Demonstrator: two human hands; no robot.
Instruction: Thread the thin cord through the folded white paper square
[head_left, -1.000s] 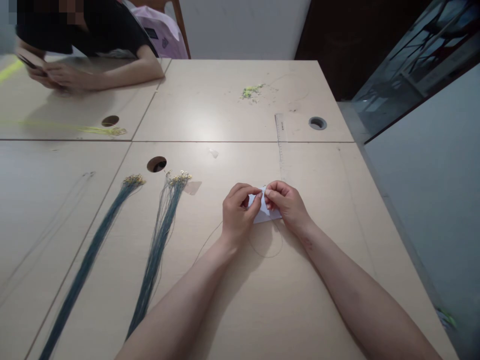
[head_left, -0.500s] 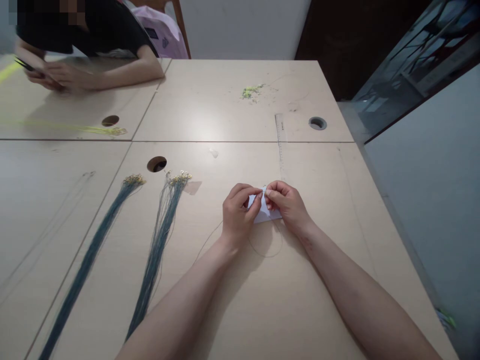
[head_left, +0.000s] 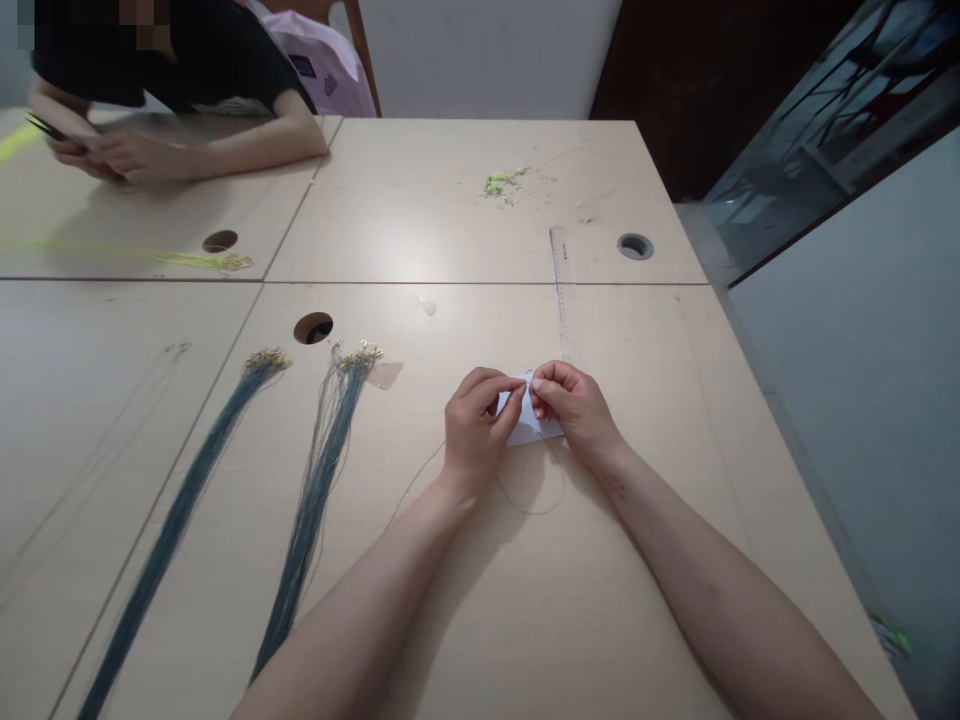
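Note:
My left hand (head_left: 472,425) and my right hand (head_left: 576,408) meet at the middle of the table, both with fingers pinched. Between the fingertips is a small white paper card (head_left: 529,424) that lies partly under my hands. A thin cord (head_left: 517,505) loops on the table just below my wrists and trails off to the left. What sits exactly at the fingertips is too small to make out.
Two bundles of blue-green cords with gold ends (head_left: 315,490) (head_left: 187,505) lie at the left. A clear ruler (head_left: 559,285), cable holes (head_left: 313,327) (head_left: 634,246) and yellow-green scraps (head_left: 502,183) are farther back. Another person's hands (head_left: 112,155) work at the far left table.
My hands stay in the same place with the same pinch. The other person's hands at the far left have shifted slightly.

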